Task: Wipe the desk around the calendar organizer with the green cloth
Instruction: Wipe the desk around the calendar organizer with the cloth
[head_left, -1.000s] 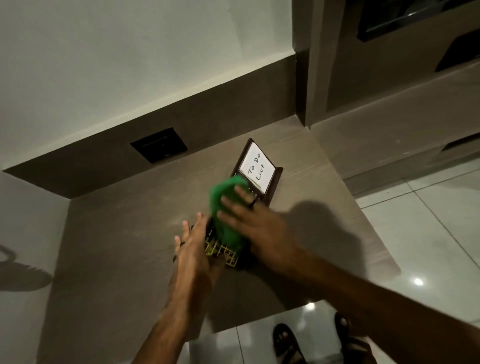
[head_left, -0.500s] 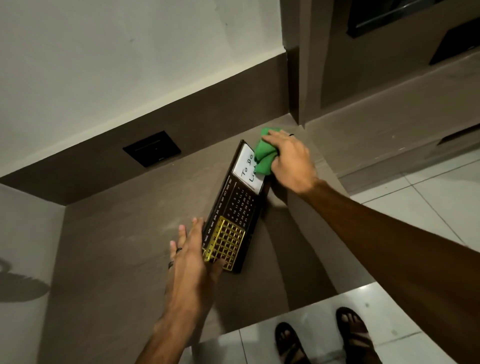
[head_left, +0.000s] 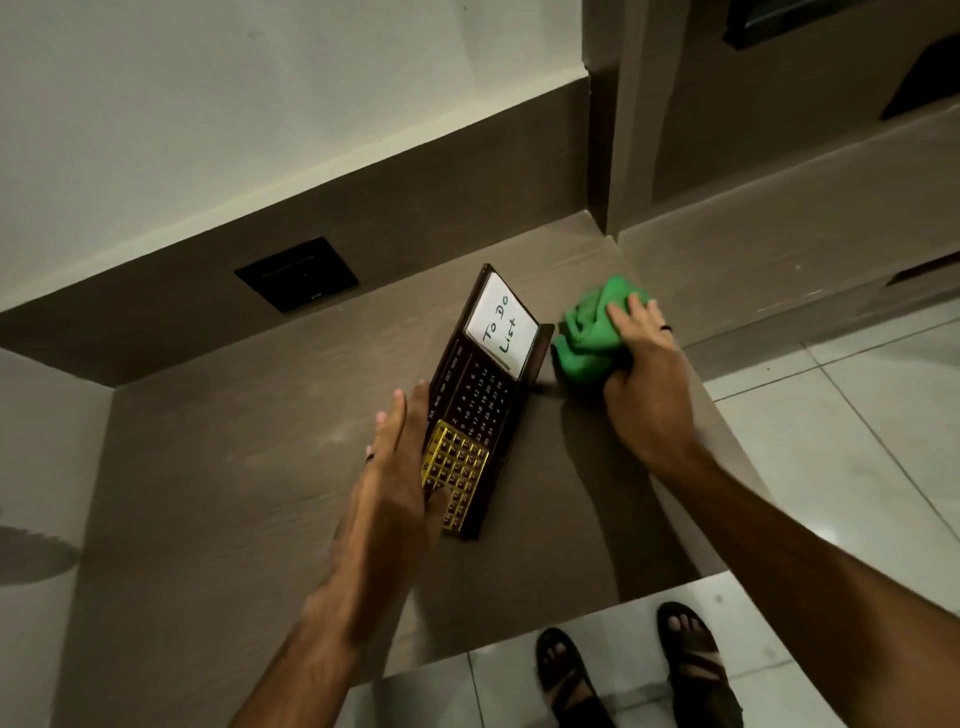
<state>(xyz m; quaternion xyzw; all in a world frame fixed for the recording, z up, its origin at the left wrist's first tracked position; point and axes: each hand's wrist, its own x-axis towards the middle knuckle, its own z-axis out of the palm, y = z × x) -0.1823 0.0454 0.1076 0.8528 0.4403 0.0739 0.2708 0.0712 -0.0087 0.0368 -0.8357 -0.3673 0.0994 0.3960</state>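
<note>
Your sandalled feet (head_left: 639, 670) stand on pale floor tiles (head_left: 852, 431) at the near edge of a brown wood-grain desk (head_left: 234, 493). Your left hand (head_left: 387, 483) lies flat and open along the left side of the calendar organizer (head_left: 480, 410), fingers straight and together, palm turned toward the organizer's edge and touching it near the gold grid at its near end; it grips nothing, and a dark ring shows on one finger. The organizer, a dark brown case, lies on the desk at an angle, its near end toward you and its far end toward the wall, with month names and rows of white numbers along its middle. At its far end a white card (head_left: 501, 328) reads "To Do List" in handwriting. Just to the right of that far end, your right hand (head_left: 641, 379) is closed around the bunched green cloth (head_left: 587, 332), pressing it down on the desk beside the organizer, near the desk's right edge; a dark ring shows on this hand too. Beyond, a black wall plate (head_left: 296, 274) is set into the brown backsplash (head_left: 415, 208) below the white wall (head_left: 260, 104).
</note>
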